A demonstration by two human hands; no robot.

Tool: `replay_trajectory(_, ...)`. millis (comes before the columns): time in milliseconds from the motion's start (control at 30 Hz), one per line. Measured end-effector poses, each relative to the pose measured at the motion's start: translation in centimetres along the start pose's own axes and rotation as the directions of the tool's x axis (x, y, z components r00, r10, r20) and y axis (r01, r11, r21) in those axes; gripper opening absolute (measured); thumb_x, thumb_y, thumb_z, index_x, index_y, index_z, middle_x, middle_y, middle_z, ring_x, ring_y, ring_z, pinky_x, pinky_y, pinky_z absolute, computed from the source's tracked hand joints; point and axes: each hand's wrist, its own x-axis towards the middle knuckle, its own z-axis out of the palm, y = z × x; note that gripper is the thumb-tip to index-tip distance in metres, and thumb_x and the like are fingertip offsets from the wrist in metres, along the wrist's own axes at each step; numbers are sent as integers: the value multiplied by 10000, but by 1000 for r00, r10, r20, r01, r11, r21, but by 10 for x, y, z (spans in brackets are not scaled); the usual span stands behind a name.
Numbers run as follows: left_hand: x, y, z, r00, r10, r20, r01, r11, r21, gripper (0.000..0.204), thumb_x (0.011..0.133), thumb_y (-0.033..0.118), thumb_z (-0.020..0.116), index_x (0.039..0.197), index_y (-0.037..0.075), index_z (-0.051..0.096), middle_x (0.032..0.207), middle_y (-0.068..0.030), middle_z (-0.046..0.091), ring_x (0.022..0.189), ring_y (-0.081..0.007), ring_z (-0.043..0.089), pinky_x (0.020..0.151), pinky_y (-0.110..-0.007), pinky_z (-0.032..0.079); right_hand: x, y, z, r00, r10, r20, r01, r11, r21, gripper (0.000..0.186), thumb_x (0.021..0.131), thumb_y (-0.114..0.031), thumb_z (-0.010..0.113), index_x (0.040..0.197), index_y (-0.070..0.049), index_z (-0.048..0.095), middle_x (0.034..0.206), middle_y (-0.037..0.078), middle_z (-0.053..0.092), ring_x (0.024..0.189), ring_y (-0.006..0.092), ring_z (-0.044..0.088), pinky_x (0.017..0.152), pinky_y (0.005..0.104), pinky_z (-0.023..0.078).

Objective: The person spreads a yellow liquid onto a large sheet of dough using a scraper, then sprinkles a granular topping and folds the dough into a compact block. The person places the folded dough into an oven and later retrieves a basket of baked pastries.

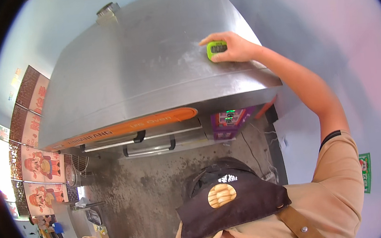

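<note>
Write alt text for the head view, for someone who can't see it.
The person's right hand grips a green timer over a large steel oven. Lower in the picture are the oven's handles, a stained grey floor and the person's dark apron; the left hand is out of view.

Dark digits show on the grey display of the lime-green rounded plastic timer (212,56). Along the stainless-steel oven (134,60), the long orange front strip (154,120) bears dark Latin capitals at left and pale Latin lettering at right. Green digits glow on the purple rectangular control panel (218,124). White characters mark the dark brown apron (249,200); red characters, the beige-and-brown wall posters (37,99); pale characters, the green rectangular wall sign (366,173).
</note>
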Motion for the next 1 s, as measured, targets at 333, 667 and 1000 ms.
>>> replay_trajectory(333,29,276,-64,762,642,-84,-636,717,-287,467,988,257,744,1405,54,690,1449,-209,670,1288,-339,702,1075,-405,551,-6,16,2,995,-71,-68,71,997,3,568,887,-294,833,1420,-142,712,1293,98,748,1184,246,693,1056,380,540)
replay_trajectory(667,-70,526,-30,313,912,266,-940,338,-52,658,908,195,799,1523,72,600,1818,-226,177,1356,-352,670,1121,-449,540,4,26,9,990,-90,-110,95,995,40,585,876,-321,843,1425,-161,716,1148,87,737,892,189,713,740,346,619)
replay_trajectory(1000,-55,533,-14,376,908,185,-927,371,62,722,901,261,791,1563,83,565,1835,-188,118,1349,-357,671,1090,-481,560,5,31,11,988,-105,-114,111,993,48,582,880,-308,845,1427,-161,713,1070,82,736,731,169,690,626,336,613)
